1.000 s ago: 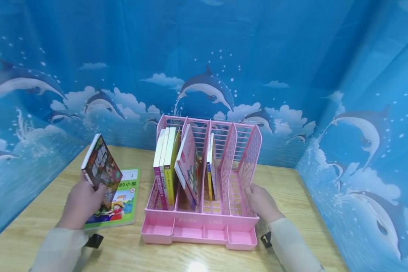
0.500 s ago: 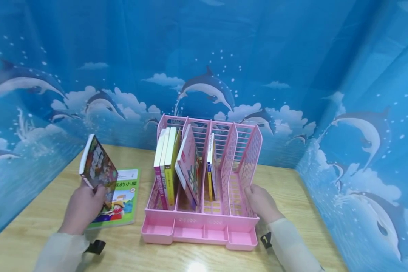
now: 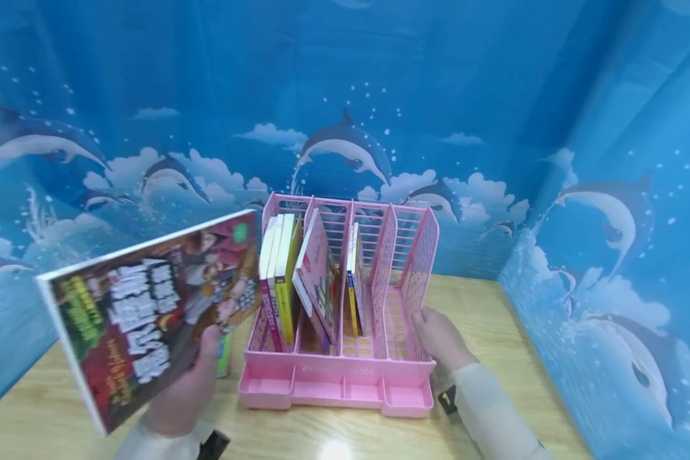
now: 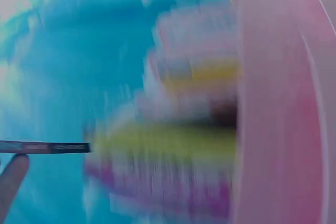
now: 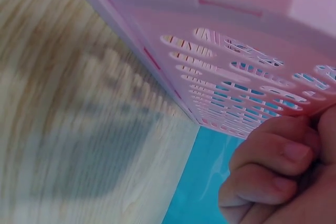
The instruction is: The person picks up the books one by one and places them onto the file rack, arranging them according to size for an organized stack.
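My left hand (image 3: 184, 393) grips a comic-style book (image 3: 178, 306) with a dark, colourful cover and white lettering. The book is tilted, cover facing the head camera, just left of a pink desktop book rack (image 3: 336, 368). Only the book's thin edge (image 4: 47, 147) and a fingertip show in the blurred left wrist view. My right hand (image 3: 441, 342) holds the front edge of the rack's right side panel (image 5: 236, 72); its fingers (image 5: 265, 182) are curled in the right wrist view. A green-covered book (image 3: 223, 358) on the table is mostly hidden behind the raised book.
Several white-edged books (image 3: 278, 281) stand in the rack's leftmost slot. A pink book (image 3: 317, 281) leans in the second slot, and thin books (image 3: 354, 281) stand in the third. Shallow trays (image 3: 363, 388) run along the rack's front. A blue dolphin curtain (image 3: 345, 76) surrounds the wooden table (image 3: 494, 332).
My left hand has moved right and turned the book from nearly edge-on so its cover now shows broadly, covering most of the green book. The right hand stays on the rack.
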{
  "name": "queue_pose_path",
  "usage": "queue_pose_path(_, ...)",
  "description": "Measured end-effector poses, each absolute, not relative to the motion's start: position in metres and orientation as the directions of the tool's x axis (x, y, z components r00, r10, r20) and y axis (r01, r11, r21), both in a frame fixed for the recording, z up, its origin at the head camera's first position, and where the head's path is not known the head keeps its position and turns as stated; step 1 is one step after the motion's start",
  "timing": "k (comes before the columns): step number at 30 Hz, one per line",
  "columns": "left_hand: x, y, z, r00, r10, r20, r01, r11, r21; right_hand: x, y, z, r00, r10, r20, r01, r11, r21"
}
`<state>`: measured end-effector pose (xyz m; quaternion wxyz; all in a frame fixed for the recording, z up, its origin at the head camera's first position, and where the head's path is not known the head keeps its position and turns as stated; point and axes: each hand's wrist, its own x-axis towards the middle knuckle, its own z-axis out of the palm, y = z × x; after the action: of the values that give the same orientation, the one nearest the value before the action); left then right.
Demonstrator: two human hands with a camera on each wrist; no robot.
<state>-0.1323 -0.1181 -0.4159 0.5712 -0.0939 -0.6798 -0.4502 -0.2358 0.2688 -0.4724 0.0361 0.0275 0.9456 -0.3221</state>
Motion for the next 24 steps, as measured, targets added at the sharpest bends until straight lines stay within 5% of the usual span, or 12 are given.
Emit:
queue_pose_path(2, -0.130, -0.094, -0.406, -0.362, -0.270, 0.892, 0.720, 0.528, 0.451, -0.236, 0.270, -0.473, -0.996, 0.028, -0.084, 0.074, 0.787, -0.613)
queue_pose_path(5, -0.131, -0.056, -0.393, -0.498, -0.134, 0.857, 0.781, 0.360, 0.510, -0.234, 0.272, -0.474, -0.997, 0.019, -0.079, 0.064, 0.778, -0.625)
queue_pose_path(11, -0.159, 0.010, -0.379, -0.776, 0.015, 0.630, 0.622, 0.180, 0.762, -0.235, 0.273, -0.473, -0.998, 0.012, -0.067, 0.051, 0.786, -0.616)
queue_pose_path(15, -0.191, 0.035, -0.390, -0.853, 0.058, 0.518, 0.513, 0.272, 0.814, -0.236, 0.273, -0.472, -0.998, 0.010, -0.061, 0.045, 0.786, -0.617)
queue_pose_path(24, -0.212, 0.060, -0.415, -0.907, 0.195, 0.374, 0.417, 0.551, 0.723, -0.235, 0.269, -0.471, -0.998, 0.032, -0.062, 0.064, 0.777, -0.627)
